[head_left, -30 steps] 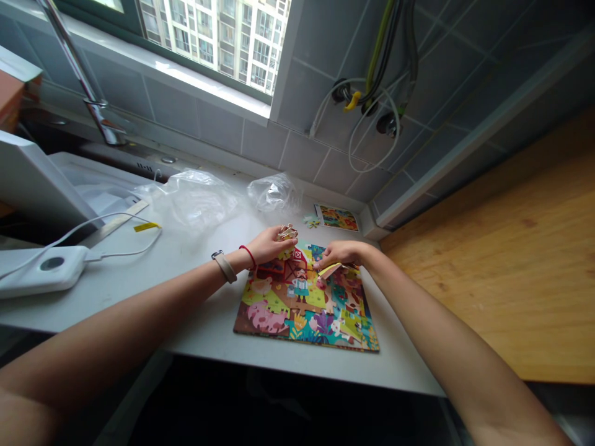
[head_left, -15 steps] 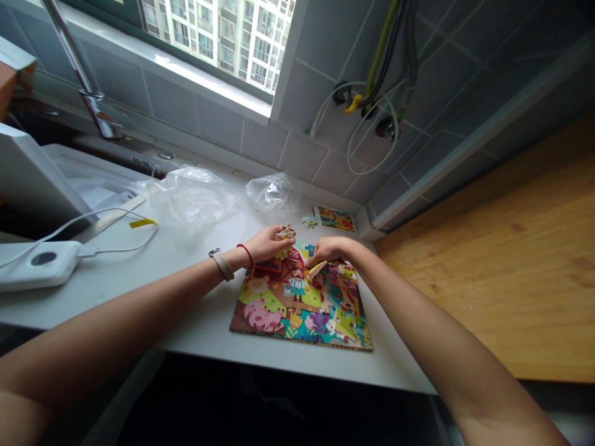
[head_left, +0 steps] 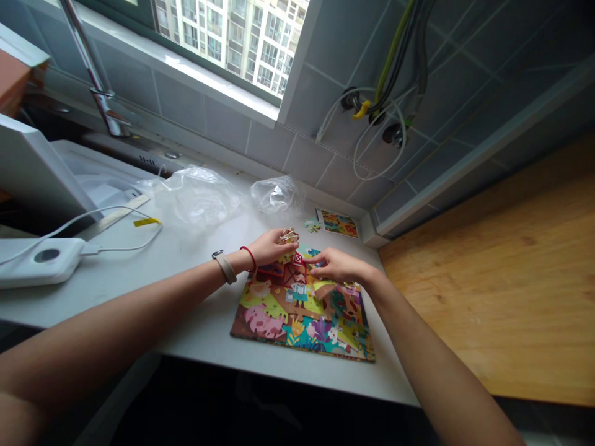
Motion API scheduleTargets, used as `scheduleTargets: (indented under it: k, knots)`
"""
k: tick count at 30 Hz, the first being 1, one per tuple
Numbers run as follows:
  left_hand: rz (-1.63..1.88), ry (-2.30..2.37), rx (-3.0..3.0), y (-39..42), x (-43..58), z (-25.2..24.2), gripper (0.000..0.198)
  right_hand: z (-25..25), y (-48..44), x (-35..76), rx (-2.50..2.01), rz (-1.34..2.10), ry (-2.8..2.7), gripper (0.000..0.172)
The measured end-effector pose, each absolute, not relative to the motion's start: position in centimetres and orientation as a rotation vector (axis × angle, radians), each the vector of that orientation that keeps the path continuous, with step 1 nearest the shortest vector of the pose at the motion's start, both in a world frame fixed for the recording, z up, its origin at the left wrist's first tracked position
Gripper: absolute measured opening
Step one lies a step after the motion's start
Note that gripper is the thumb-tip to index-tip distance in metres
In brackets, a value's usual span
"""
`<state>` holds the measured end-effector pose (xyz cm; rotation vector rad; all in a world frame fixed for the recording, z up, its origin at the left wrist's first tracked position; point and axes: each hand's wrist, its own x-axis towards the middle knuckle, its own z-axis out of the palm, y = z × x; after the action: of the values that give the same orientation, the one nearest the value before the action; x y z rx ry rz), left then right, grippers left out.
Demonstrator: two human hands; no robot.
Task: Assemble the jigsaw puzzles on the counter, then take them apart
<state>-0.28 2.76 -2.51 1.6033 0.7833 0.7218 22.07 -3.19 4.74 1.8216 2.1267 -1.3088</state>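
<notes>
A colourful farm jigsaw puzzle (head_left: 264, 319) lies on the white counter in front of me, showing a pig, a farmer and a red barn. My left hand (head_left: 272, 248) is closed around a small stack of puzzle pieces (head_left: 290, 235) above the puzzle's upper left part. My right hand (head_left: 341, 265) reaches over the upper right part with its index finger stretched out, the tip beside the red barn. Nothing shows in its grasp. Below that hand, a loose piece (head_left: 324, 290) rests on the puzzle, seemingly tilted. The hand hides part of the puzzle's upper right.
Crumpled clear plastic bags (head_left: 199, 195) lie behind my left hand. A picture card (head_left: 339, 223) and a few loose pieces (head_left: 312, 226) sit near the wall. At left are a white power device (head_left: 41, 263) with a cable and a sink faucet (head_left: 106, 111); a wooden board (head_left: 488, 279) stands right.
My right hand has come away from the tilted loose piece, which now lies lower on the puzzle. Its index finger has stretched out toward the barn. The left hand still holds its stack.
</notes>
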Motion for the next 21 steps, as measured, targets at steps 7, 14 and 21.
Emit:
scheduleTargets:
  k: [7,14,21]
  knots:
    - [0.725,0.799,1.632,2.7,-0.3,-2.4,0.04,6.0,-3.4,20.9,1.671,-1.064,1.981,0.052]
    - [0.723,0.766,1.64,2.6,-0.3,-2.3,0.044,6.9,-4.4,19.9,1.685,-0.749,1.988,0.047]
    - [0.711,0.704,1.494,2.4,-0.3,-2.1,0.04,7.7,-3.9,18.7,1.652,-0.643,1.973,0.031]
